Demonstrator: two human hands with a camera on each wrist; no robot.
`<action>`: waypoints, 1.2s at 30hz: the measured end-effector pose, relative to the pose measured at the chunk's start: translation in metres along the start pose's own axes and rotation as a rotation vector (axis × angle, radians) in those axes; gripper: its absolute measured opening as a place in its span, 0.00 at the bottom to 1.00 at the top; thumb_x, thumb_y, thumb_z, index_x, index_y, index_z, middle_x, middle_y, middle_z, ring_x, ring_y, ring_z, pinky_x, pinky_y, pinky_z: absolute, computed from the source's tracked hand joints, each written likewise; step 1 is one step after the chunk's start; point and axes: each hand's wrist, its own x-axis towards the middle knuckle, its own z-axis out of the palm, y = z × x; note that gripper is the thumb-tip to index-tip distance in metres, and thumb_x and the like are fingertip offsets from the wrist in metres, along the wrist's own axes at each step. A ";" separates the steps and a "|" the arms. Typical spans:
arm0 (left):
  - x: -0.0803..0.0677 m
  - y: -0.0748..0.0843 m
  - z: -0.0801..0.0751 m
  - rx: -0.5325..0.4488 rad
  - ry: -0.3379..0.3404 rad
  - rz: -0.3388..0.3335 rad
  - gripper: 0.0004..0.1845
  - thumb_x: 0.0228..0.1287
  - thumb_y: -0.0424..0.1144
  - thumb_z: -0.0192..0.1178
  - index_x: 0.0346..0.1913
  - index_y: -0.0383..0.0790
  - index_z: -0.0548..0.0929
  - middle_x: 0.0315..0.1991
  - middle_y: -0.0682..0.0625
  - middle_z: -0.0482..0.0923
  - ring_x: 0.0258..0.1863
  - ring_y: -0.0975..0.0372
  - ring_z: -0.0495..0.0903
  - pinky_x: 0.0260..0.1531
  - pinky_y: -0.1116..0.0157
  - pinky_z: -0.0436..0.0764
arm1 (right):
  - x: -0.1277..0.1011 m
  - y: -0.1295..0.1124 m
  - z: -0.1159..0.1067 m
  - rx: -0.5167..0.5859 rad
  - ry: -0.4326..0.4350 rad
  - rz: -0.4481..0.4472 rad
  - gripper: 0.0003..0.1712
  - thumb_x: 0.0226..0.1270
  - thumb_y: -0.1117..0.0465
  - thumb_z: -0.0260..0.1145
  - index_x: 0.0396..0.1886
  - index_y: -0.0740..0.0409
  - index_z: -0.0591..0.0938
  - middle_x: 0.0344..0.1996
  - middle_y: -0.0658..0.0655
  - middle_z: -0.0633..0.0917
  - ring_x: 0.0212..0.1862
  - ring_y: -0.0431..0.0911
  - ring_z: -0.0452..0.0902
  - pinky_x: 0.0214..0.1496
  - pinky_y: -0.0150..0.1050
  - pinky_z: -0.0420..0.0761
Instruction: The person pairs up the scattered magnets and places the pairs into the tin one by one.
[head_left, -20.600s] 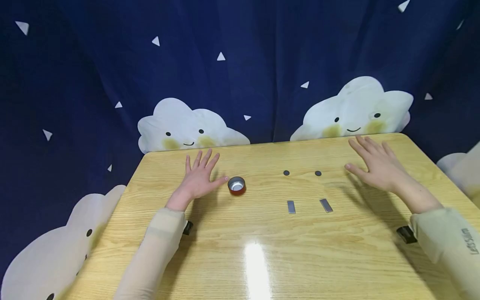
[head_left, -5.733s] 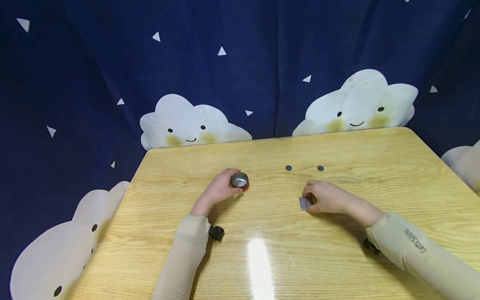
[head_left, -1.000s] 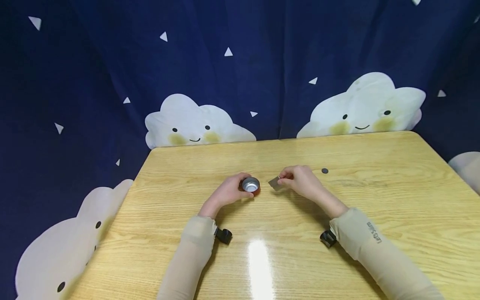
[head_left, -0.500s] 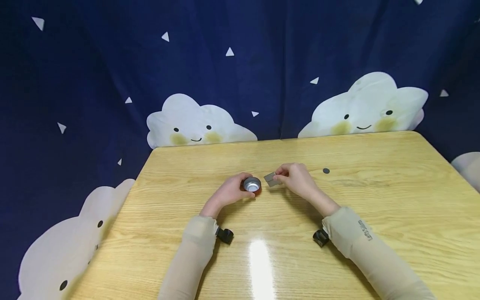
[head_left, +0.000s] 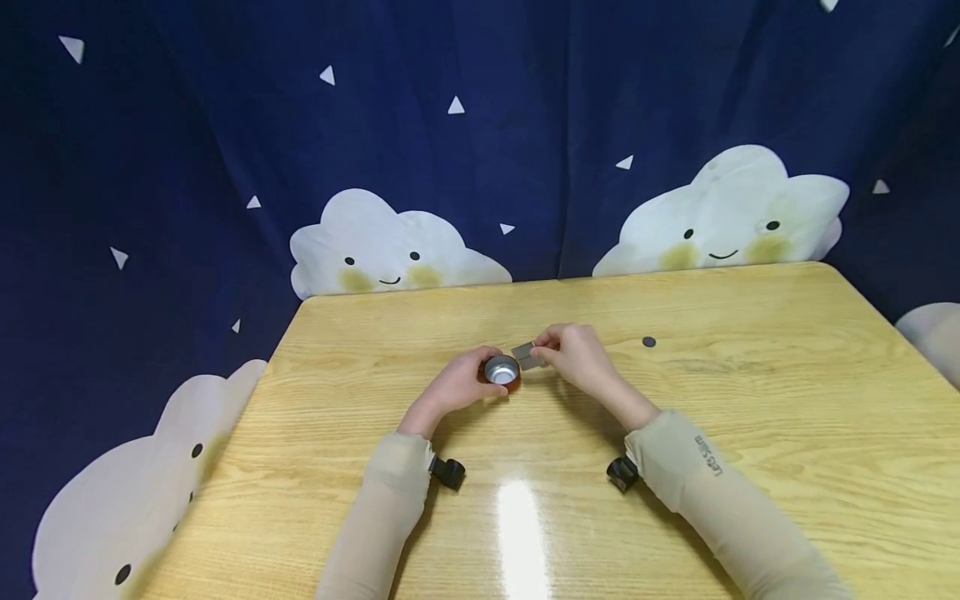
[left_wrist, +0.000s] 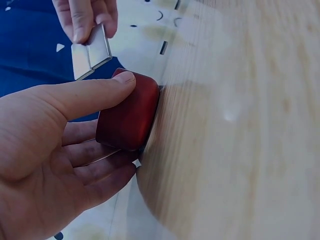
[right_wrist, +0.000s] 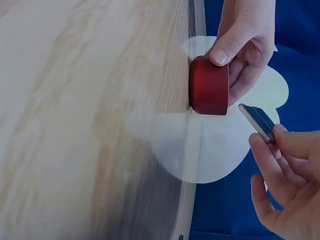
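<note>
A small red cup [head_left: 501, 372] with a silver inside stands on the wooden table [head_left: 750, 400] near its middle. My left hand [head_left: 480, 377] grips the cup's side, thumb [left_wrist: 95, 95] on the rim and fingers curled round the far wall. My right hand [head_left: 546, 355] pinches two flat grey metal strips [head_left: 524, 355] held together, just right of and above the cup's rim. The strips [left_wrist: 91, 53] hang over the cup [left_wrist: 129, 116] without touching it. In the right wrist view the strips [right_wrist: 257, 121] show edge-on beside the cup [right_wrist: 209, 86].
One small black disc [head_left: 648, 342] lies on the table right of my hands. A dark blue curtain with white clouds [head_left: 390, 250] hangs round the table's back and sides. Black wrist cameras [head_left: 448, 472] sit under both forearms.
My right hand has carried the metal strips leftward, from a short way off to right beside the cup's rim. My left hand has kept its grip on the cup.
</note>
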 end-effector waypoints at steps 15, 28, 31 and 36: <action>-0.001 -0.003 0.001 0.010 0.006 -0.025 0.30 0.51 0.43 0.68 0.57 0.40 0.71 0.49 0.49 0.76 0.46 0.61 0.76 0.48 0.62 0.74 | 0.003 -0.008 0.012 0.013 0.002 -0.018 0.07 0.55 0.60 0.68 0.28 0.60 0.84 0.19 0.51 0.83 0.19 0.37 0.73 0.22 0.31 0.70; -0.001 -0.003 0.002 0.011 0.012 -0.022 0.30 0.51 0.44 0.67 0.58 0.42 0.71 0.49 0.49 0.76 0.45 0.61 0.76 0.46 0.62 0.74 | 0.005 -0.007 0.021 0.011 -0.031 0.030 0.07 0.56 0.59 0.67 0.28 0.59 0.84 0.19 0.51 0.83 0.17 0.37 0.73 0.18 0.31 0.68; -0.001 -0.002 0.001 0.012 0.006 -0.023 0.30 0.51 0.44 0.67 0.58 0.41 0.71 0.50 0.48 0.76 0.46 0.60 0.76 0.47 0.61 0.74 | 0.005 -0.009 0.023 0.000 -0.028 0.039 0.07 0.56 0.59 0.67 0.27 0.59 0.84 0.19 0.51 0.83 0.17 0.37 0.73 0.19 0.31 0.69; 0.000 -0.001 0.001 0.014 0.005 -0.025 0.31 0.51 0.44 0.67 0.58 0.40 0.71 0.51 0.47 0.76 0.47 0.60 0.76 0.48 0.61 0.74 | 0.008 -0.009 0.026 0.001 -0.028 0.080 0.08 0.55 0.57 0.67 0.27 0.58 0.84 0.20 0.50 0.84 0.19 0.37 0.74 0.22 0.31 0.69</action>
